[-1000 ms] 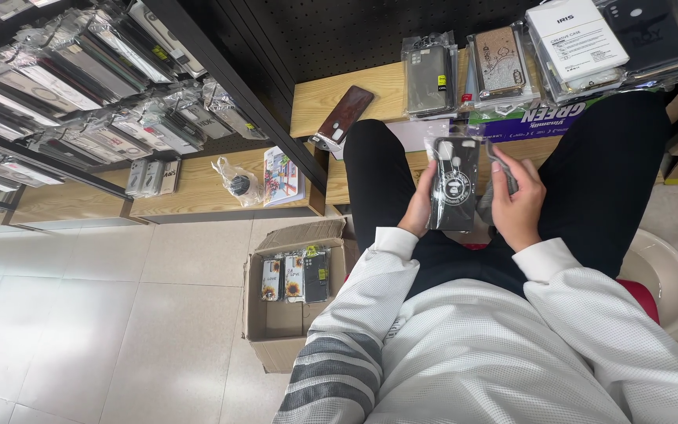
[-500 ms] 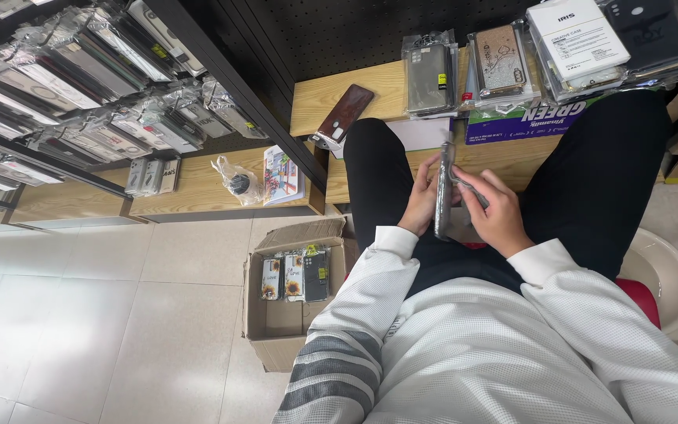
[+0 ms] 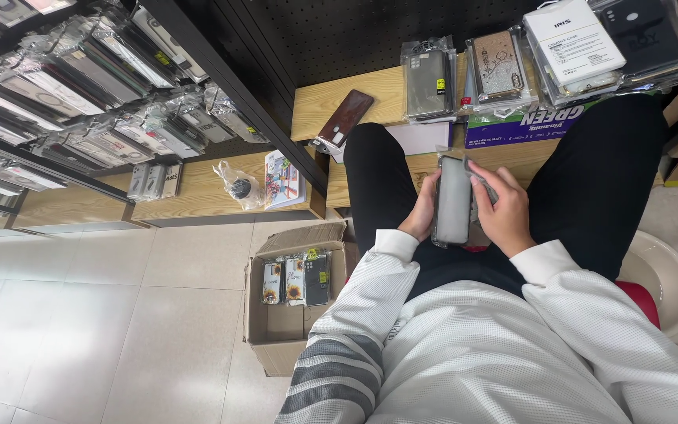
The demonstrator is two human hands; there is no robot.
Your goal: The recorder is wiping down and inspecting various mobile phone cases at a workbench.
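I sit with my legs in black trousers and hold a packaged phone case (image 3: pixel 453 200) over my lap. It now shows a plain grey side inside its clear wrapper. My left hand (image 3: pixel 420 213) grips its left edge from below. My right hand (image 3: pixel 502 208) clasps its right edge, fingers curled over the top corner. Both sleeves are white.
An open cardboard box (image 3: pixel 276 334) with several phone cases stands on the tiled floor at my left. A wooden shelf (image 3: pixel 319 106) ahead carries a brown case (image 3: pixel 344 116), packaged cases (image 3: pixel 427 78) and a white box (image 3: pixel 573 39). Racks of hanging cases (image 3: pixel 80 86) fill the left. A round stool (image 3: pixel 665 279) is under me.
I have turned the case over: a second ago its patterned face showed, then it stood edge-on, now its plain grey side faces me. My hands stayed over my lap.
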